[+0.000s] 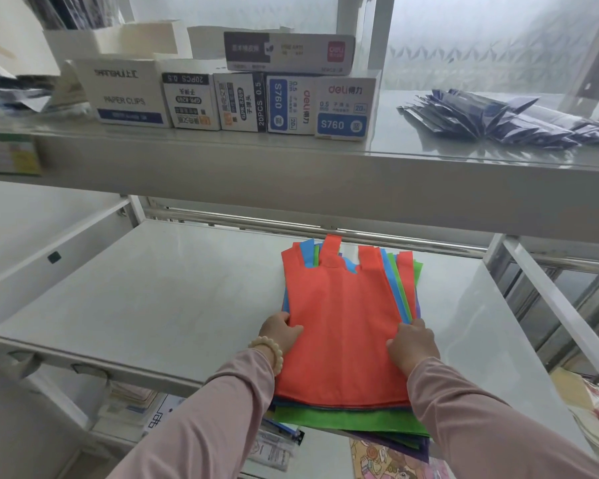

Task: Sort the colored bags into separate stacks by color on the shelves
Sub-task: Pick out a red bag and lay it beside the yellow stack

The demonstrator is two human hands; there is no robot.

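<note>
The red bag (339,323) lies on top of a mixed stack (400,288) on the lower shelf (153,299), right of the middle. Its long axis runs near to far: the handles (332,248) point away toward the back rail, and the bottom edge sits near the person. The stack's near end hangs out over the shelf's front edge. Both hands sit at the bag's lower half, one on each side, so the bag lies between them and stretches away from the grip toward the back. The left hand (279,335), with a bead bracelet (268,347) at the wrist, pinches the left edge, thumb on top and fingers tucked under; how many layers it takes cannot be told. The right hand (414,345) curls its fingers at the right edge, where blue and green edges fan out beside the red. Neither hand is clearly nearer. A green bag (343,419) and a purple one (405,444) show below at the near end. To the left the shelf surface is bare and seems the likely place for a separate colour pile. The upper shelf (222,157) hangs low over the far part, so a lift probably has to stay shallow or come toward the person. On it stand stationery boxes (236,102) and, far right, dark blue packets (505,119), well apart from the bags.
</note>
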